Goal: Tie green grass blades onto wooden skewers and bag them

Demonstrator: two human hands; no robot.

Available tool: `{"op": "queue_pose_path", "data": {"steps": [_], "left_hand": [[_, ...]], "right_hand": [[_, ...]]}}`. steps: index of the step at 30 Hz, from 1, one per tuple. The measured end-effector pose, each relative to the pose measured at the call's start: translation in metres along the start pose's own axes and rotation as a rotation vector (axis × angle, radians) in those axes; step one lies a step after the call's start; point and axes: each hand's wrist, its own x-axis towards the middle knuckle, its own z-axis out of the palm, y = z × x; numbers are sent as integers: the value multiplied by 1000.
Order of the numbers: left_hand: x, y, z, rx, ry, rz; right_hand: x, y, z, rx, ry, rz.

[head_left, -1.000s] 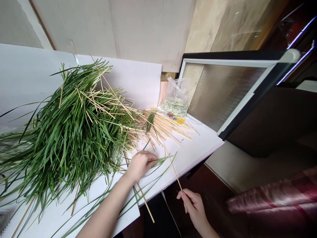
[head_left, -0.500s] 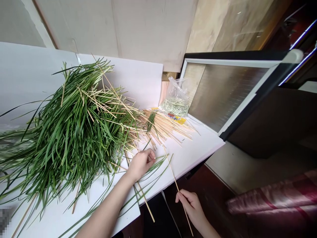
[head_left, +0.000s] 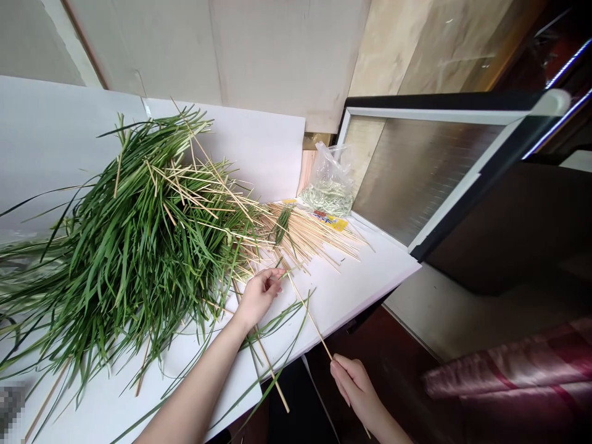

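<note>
Much grass [head_left: 139,234] sits at eleven o'clock on the white board [head_left: 361,277]; my left hand [head_left: 259,296] is open, my right hand [head_left: 356,385] pinches a stick [head_left: 309,317].

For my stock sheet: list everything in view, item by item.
Long leaves: many, green, heaped on the left of the board.
Bamboo skewers: many, pale tan, bunched beyond the leaves.
Single skewer: one, pale tan, in the right hand.
Plastic bag: one, clear, at the back, pale green strips inside.
Printed packet: one, yellow, beside the bag.
White board: one, white, under these things.
Framed metal panel: one, silver and black, right.
Cloth: one, pinkish red, lower right.
Left hand: one, open, beside the leaves.
Right hand: one, pinching the skewer, lower right.
</note>
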Motion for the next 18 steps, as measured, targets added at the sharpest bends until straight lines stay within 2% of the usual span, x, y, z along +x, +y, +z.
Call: {"op": "queue_pose_path", "data": {"steps": [5, 18], "left_hand": [[0, 3, 0, -57, 32, 5], [-5, 14, 1, 62, 75, 71]], "right_hand": [[-2, 3, 0, 30, 13, 19], [-2, 8, -2, 38, 15, 40]]}}
